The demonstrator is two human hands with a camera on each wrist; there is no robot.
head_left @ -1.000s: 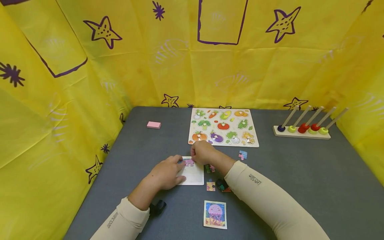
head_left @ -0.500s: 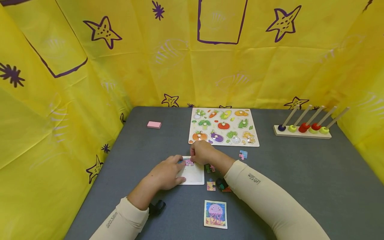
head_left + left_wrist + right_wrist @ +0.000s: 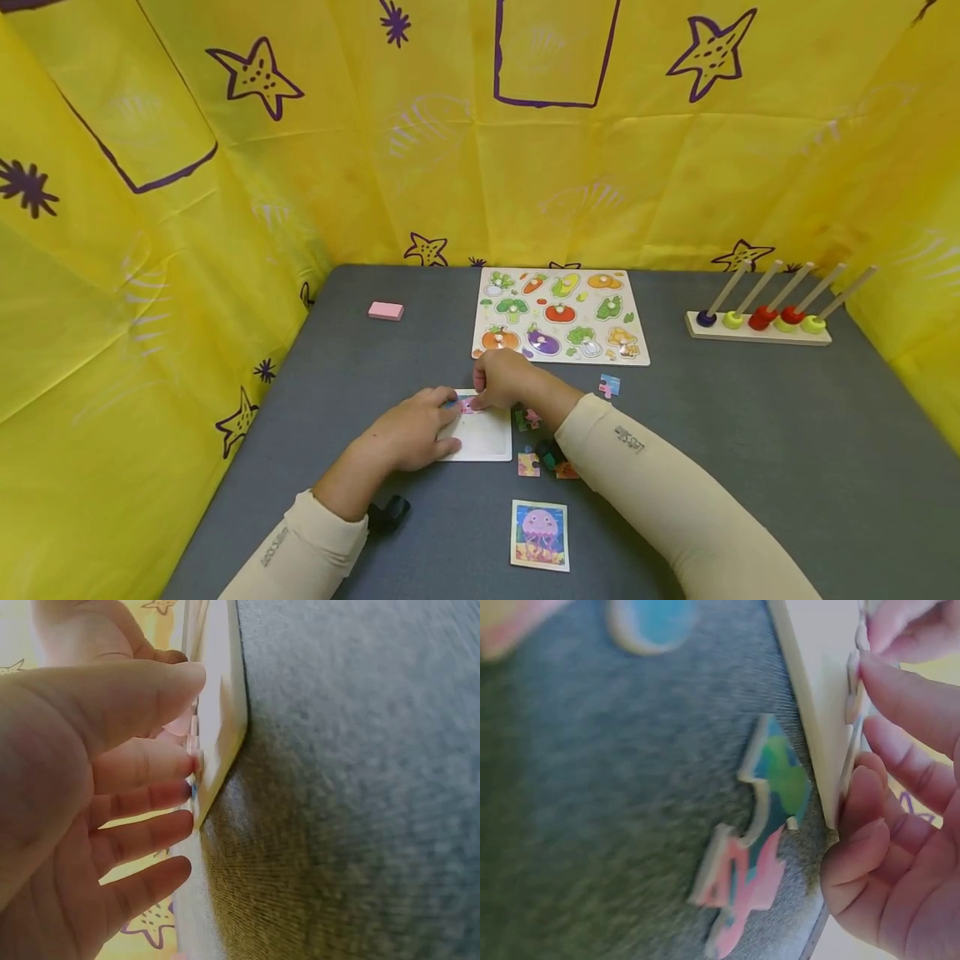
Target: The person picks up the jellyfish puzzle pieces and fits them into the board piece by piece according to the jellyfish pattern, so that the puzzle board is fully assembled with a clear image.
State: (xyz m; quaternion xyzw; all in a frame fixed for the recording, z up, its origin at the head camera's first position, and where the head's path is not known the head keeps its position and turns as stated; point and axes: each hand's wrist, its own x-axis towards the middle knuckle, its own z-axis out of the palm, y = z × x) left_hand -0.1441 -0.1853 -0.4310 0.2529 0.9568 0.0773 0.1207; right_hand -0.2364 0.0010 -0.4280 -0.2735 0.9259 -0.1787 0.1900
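Note:
In the head view my left hand [image 3: 415,429] lies at the left side of a white puzzle tray [image 3: 480,442]. The left wrist view shows its fingers fairly straight, with some fingertips touching the tray and the pieces in it. My right hand [image 3: 504,379] is over the tray's upper right part. Its thumb and index finger pinch a puzzle piece [image 3: 853,694], mostly hidden, while other fingers curl beneath. Pink puzzle pieces [image 3: 467,406] lie along the tray's top between both hands. Loose jellyfish-puzzle pieces [image 3: 754,832] lie beside the tray, near the right hand.
A jellyfish picture card [image 3: 539,536] lies nearest me. More loose pieces [image 3: 528,465] sit right of the tray, one piece [image 3: 609,386] farther off. Behind are a vegetable peg board [image 3: 558,317], a pink block [image 3: 386,311] and a ring stacker [image 3: 759,327].
My right fingertips have shifted slightly left and toward me, covering more of the pink pieces at the tray's top. The left hand has drawn very slightly left.

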